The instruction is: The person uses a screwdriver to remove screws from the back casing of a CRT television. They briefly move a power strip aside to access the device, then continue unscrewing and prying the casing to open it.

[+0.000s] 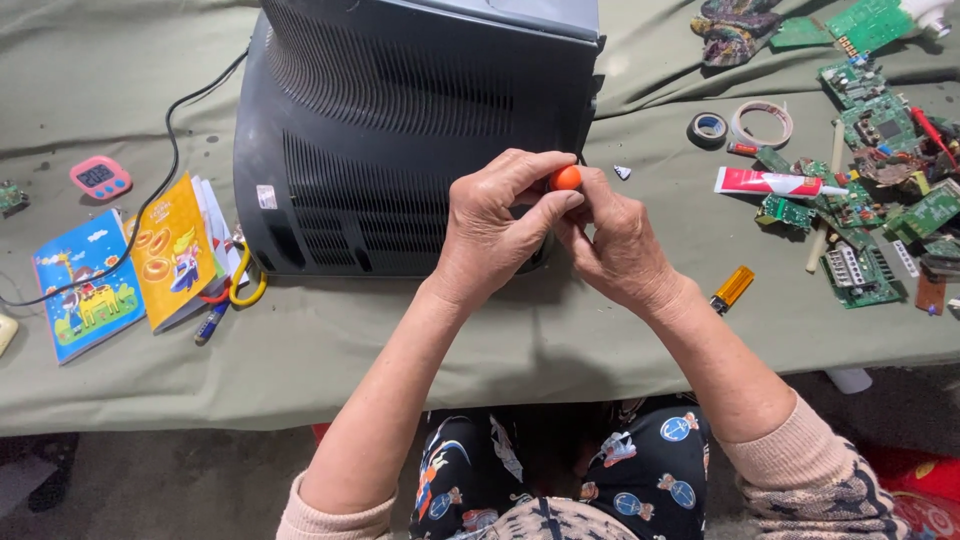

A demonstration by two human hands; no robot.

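- Head view: a small round orange piece (566,178) is pinched between the fingertips of both hands, held just in front of the dark ribbed back housing of a television set (400,130) standing on the bench (480,330).
- Left hand (495,225): grip closed on the orange piece, thumb and forefinger curled over its left side.
- Right hand (620,245): grip likewise closed on the orange piece from the right, the remaining fingers folded beneath it.
- Handling, as a judgement: the piece is small and smooth, so a firm pinch near its middle by one hand is advised while the other works on it; the hands are best kept low over the bench, so that a slip lands it on the green cloth rather than the floor.
- Whether the orange piece is a cap, a knob or a bulb cannot be told; most of it is hidden by the fingers.
- Containers: none open is seen. A red-and-white tube (770,182) lies capped to the right, contents not visible. An orange lighter (732,288) lies near the right wrist.
- Loose stock, right: green circuit boards (870,130) heaped together, two rolls of tape (735,127) beside them.
- Loose stock, left: picture booklets (130,270), a pink timer (100,177), and a black cable (160,190) running across them.
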